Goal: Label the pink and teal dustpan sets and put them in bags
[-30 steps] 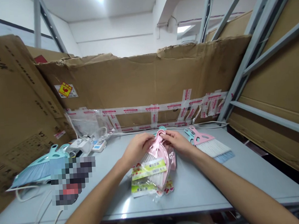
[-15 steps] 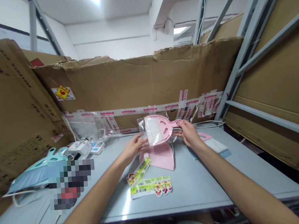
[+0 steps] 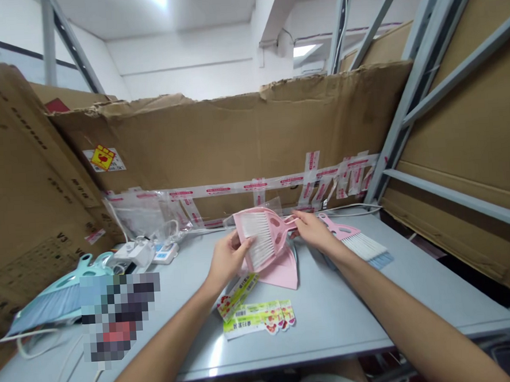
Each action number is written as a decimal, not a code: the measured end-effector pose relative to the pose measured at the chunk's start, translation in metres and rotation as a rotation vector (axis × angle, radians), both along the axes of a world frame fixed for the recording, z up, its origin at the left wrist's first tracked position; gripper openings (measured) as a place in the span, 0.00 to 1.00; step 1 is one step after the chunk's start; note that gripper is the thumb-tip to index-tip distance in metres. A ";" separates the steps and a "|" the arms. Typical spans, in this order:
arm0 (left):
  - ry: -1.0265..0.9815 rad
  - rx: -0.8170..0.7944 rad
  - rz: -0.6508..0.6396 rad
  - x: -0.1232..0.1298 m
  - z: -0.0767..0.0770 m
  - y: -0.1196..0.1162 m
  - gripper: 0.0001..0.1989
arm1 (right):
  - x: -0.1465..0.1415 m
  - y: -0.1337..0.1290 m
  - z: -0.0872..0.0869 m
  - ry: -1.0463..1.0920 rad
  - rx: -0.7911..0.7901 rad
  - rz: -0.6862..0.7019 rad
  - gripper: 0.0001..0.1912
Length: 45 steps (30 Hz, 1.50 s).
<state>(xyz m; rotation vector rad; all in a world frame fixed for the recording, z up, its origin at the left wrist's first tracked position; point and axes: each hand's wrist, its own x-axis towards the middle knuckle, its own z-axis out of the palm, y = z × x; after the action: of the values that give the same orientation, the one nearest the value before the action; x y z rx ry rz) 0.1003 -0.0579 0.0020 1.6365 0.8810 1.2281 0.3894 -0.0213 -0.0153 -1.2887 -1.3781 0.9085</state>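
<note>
A pink hand brush [image 3: 260, 237] with white bristles lies against a pink dustpan [image 3: 238, 222], held up together above the table. Clear plastic film [image 3: 273, 205] shows behind their upper edge. My left hand [image 3: 230, 255] is closed on the wide end, its thumb over the bristles and its fingers mostly hidden behind. My right hand [image 3: 310, 229] grips the handle end. Below them another pink dustpan [image 3: 286, 274] rests on the table. Green-yellow printed labels [image 3: 256, 319] lie in front of it, with one more label [image 3: 238, 296] slanted above.
Right of my right hand lies a second pink brush [image 3: 344, 231], with blue bristles or material beneath. At left are a teal brush [image 3: 66, 289], a power strip [image 3: 166, 252], cables and a blurred-out item [image 3: 120, 320]. Cardboard [image 3: 234, 140] walls the table's [image 3: 332, 330] back.
My left hand has closed on the wide end of the brush and dustpan. The set has shifted slightly left and down, and the film that covered the bristles now shows behind.
</note>
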 end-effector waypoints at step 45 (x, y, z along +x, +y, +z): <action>-0.870 -0.716 -0.115 0.004 -0.021 0.025 0.17 | -0.073 -0.028 0.152 0.088 0.866 -0.243 0.17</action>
<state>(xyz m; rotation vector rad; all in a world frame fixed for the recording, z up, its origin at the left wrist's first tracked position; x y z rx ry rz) 0.1043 -0.0331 -0.0190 0.4818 0.5412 1.1824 0.3164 -0.0497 0.1366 -0.7038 -1.2845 0.1390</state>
